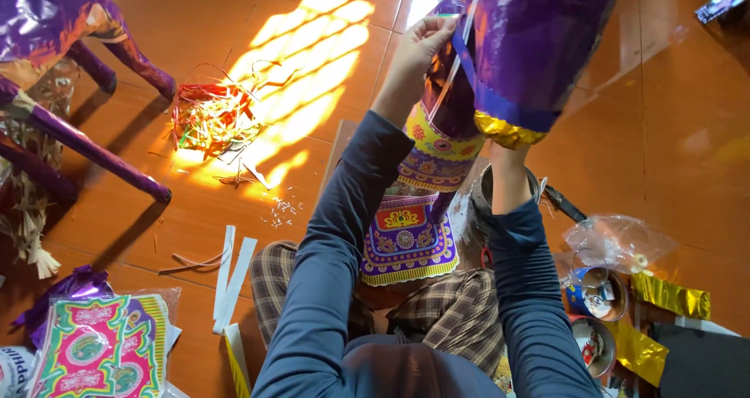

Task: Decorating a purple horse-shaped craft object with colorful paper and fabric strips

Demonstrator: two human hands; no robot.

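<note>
Pinching a thin pale paper strip [455,58] between thumb and fingertips, the left hand [422,42] works at the upper edge of a purple foil-covered figure [523,46] held up over the lap, in the head view's upper middle. The right hand [500,152] goes up beneath the figure's gold foil trim [508,130]; its fingers are hidden, so I cannot tell whether it grips or only props. A patterned paper panel [406,234] hangs from the figure down to the checked trousers. To do this well, the strip probably wants to be kept taut and laid straight along the foil seam while the lower hand steadies the figure. Room is tight to the right, where a metal pot [488,187], clear plastic bag [617,242], tins and gold foil pieces [672,295] crowd the tiled floor [312,46]. Leftward the floor lies more open, past white strips [233,277], with a scrap pile [211,117], another purple figure's legs [86,144] and printed sheets [101,347] nearer that edge.
</note>
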